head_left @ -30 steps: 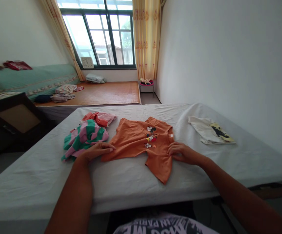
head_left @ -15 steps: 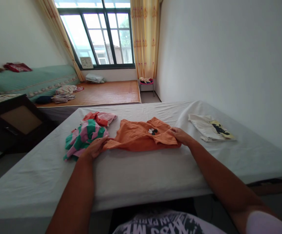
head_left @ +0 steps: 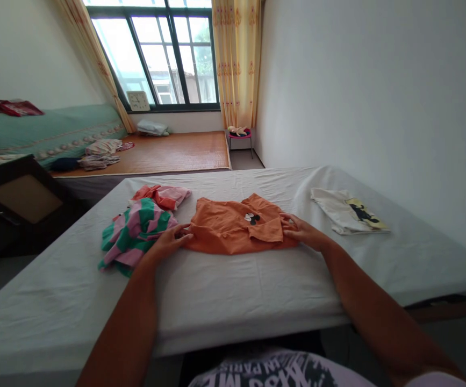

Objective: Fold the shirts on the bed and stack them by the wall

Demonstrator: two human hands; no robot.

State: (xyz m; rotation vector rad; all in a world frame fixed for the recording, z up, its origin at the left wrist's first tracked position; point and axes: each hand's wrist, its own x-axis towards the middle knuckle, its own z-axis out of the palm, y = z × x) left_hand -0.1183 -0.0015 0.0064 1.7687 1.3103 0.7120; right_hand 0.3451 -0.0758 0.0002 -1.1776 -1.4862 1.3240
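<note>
An orange T-shirt (head_left: 220, 220) with a small cartoon mouse print lies folded lengthwise on the white-sheeted surface, one short sleeve turned toward me. At its left end rests my left hand (head_left: 173, 239), thumb and fingers apart and touching the fabric edge. My right hand (head_left: 306, 233) is at the opposite end, its fingers spread over the shirt's edge near the sleeve. Just beyond my left hand is a crumpled green-and-pink striped garment (head_left: 142, 228), with a red and pink garment (head_left: 162, 196) behind it.
A folded white garment with a yellow and black print (head_left: 349, 212) lies to the right, near the wall (head_left: 361, 97). Past the far edge stands a bed with a brown mat (head_left: 176, 150) and clothes (head_left: 101, 153) on it. A dark cabinet (head_left: 23, 199) is at left.
My left hand has moved right, bringing the shirt's left end inward, and its grip has loosened. My right hand has gone from pinching the sleeve side to lying spread at that edge.
</note>
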